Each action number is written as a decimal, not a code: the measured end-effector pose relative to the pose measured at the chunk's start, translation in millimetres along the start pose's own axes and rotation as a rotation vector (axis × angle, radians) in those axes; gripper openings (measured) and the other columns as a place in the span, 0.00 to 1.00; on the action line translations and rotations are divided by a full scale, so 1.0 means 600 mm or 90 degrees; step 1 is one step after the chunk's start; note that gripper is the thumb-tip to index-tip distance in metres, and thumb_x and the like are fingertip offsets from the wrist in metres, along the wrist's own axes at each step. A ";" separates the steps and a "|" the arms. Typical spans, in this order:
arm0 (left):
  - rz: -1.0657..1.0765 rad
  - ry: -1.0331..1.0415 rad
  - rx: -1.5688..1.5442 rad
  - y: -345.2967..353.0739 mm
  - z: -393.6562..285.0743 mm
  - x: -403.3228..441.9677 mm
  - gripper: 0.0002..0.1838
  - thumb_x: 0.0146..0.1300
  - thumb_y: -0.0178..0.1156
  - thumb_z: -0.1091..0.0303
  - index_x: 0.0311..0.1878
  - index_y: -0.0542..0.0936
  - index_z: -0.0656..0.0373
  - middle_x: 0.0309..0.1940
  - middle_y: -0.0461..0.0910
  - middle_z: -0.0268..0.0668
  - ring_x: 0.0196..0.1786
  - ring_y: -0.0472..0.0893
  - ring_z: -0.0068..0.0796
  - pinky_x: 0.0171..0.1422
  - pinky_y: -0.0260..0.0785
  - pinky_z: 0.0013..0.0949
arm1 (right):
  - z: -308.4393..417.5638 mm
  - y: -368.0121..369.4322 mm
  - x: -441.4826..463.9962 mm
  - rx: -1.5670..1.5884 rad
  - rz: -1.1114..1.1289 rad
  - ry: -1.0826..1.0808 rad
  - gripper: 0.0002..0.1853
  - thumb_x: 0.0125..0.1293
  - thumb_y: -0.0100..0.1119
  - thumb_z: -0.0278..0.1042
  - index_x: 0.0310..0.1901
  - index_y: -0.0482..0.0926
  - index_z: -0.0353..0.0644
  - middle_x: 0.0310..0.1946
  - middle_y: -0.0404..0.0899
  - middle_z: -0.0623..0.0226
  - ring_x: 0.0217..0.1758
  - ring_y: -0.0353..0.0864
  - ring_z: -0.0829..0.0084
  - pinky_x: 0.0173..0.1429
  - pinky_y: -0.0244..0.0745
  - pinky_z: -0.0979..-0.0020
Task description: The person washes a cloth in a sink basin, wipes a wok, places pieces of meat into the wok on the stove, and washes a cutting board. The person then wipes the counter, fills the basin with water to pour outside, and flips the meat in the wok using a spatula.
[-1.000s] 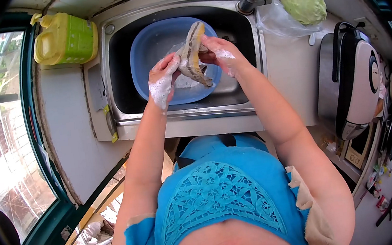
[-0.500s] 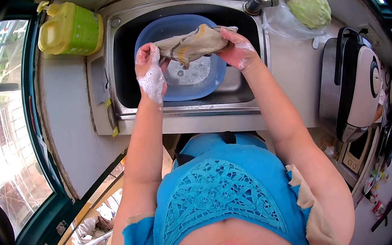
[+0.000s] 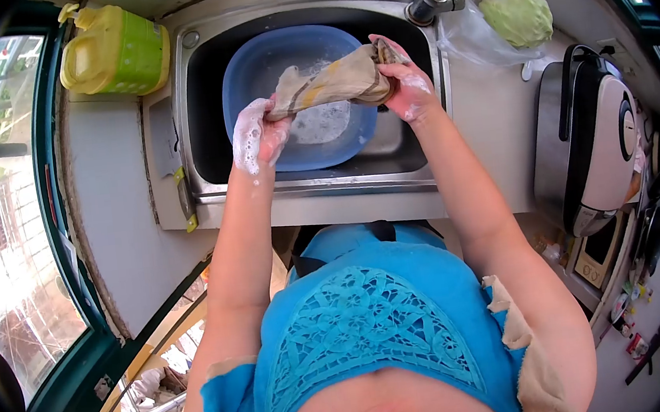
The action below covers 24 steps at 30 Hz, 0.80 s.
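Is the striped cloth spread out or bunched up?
Bunched up: the cloth runs between the left hand and right hand as a narrow, creased band, gathered into folds at the right.

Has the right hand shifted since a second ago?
Yes, rightward: the right hand is now closer to the sink's right rim.

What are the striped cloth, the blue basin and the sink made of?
Striped cloth: matte fabric, perhaps cotton, since it creases softly. Blue basin: probably smooth plastic, from its even colour and rounded rim. Sink: likely stainless steel, from its shiny grey rim.
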<state>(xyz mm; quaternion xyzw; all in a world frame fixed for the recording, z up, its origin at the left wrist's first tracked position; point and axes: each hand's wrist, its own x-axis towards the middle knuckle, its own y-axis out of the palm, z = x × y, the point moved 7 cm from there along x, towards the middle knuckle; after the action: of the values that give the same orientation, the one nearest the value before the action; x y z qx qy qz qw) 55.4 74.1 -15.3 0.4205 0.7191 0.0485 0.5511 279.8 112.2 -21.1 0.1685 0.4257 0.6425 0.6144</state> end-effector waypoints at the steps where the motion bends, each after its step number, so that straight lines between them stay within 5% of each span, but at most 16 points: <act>1: 0.023 -0.057 0.042 -0.006 0.014 0.002 0.14 0.56 0.41 0.83 0.46 0.65 0.78 0.48 0.70 0.55 0.50 0.75 0.46 0.60 0.70 0.38 | 0.001 0.004 -0.002 -0.007 0.024 0.012 0.27 0.55 0.45 0.16 0.58 0.69 0.43 0.49 0.73 0.62 0.52 0.74 0.65 0.59 0.71 0.64; 3: 0.033 -0.114 -0.015 -0.016 0.042 0.013 0.16 0.57 0.40 0.81 0.49 0.64 0.78 0.52 0.68 0.56 0.55 0.73 0.46 0.61 0.69 0.37 | 0.005 0.019 -0.004 -0.019 0.073 0.037 0.27 0.55 0.45 0.16 0.59 0.69 0.43 0.49 0.74 0.62 0.52 0.74 0.65 0.58 0.71 0.65; 8: 0.248 -0.293 0.079 0.014 0.089 -0.050 0.25 0.62 0.56 0.62 0.54 0.65 0.73 0.54 0.69 0.48 0.55 0.74 0.40 0.60 0.69 0.33 | 0.011 0.046 -0.008 -0.084 0.127 0.121 0.24 0.55 0.59 0.22 0.56 0.69 0.41 0.47 0.75 0.65 0.51 0.75 0.72 0.55 0.72 0.67; 12: 0.226 -0.150 0.421 -0.001 0.084 -0.027 0.22 0.55 0.55 0.75 0.54 0.69 0.65 0.46 0.75 0.43 0.47 0.77 0.31 0.53 0.72 0.28 | 0.006 0.063 -0.025 -0.250 0.125 0.156 0.26 0.50 0.58 0.18 0.54 0.68 0.41 0.47 0.74 0.65 0.52 0.73 0.73 0.58 0.68 0.71; 19: 0.304 -0.081 0.256 0.004 0.065 -0.015 0.25 0.46 0.41 0.84 0.52 0.67 0.71 0.44 0.75 0.49 0.48 0.77 0.37 0.54 0.73 0.35 | 0.017 0.149 -0.049 -0.469 0.288 0.071 0.26 0.46 0.49 0.18 0.52 0.67 0.40 0.47 0.73 0.68 0.52 0.72 0.76 0.59 0.66 0.74; 21: 0.312 -0.053 0.095 0.008 0.059 -0.013 0.25 0.44 0.39 0.84 0.51 0.67 0.74 0.44 0.74 0.52 0.49 0.77 0.42 0.57 0.72 0.42 | 0.032 0.099 -0.015 -0.710 0.089 -0.029 0.21 0.51 0.54 0.23 0.50 0.69 0.39 0.45 0.74 0.69 0.47 0.73 0.77 0.53 0.68 0.76; 24: 0.417 -0.176 -0.009 0.031 0.064 -0.039 0.31 0.39 0.42 0.82 0.54 0.67 0.74 0.49 0.74 0.53 0.52 0.76 0.48 0.59 0.70 0.45 | 0.005 0.072 -0.010 -0.539 0.058 0.133 0.19 0.62 0.55 0.36 0.54 0.69 0.41 0.46 0.74 0.71 0.48 0.72 0.78 0.51 0.69 0.77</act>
<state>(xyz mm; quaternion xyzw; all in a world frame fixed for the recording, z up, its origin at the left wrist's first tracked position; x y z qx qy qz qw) 98.5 55.7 -2.4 0.6277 0.4642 0.1706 0.6012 255.2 112.8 15.1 -0.1451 0.1767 0.8005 0.5541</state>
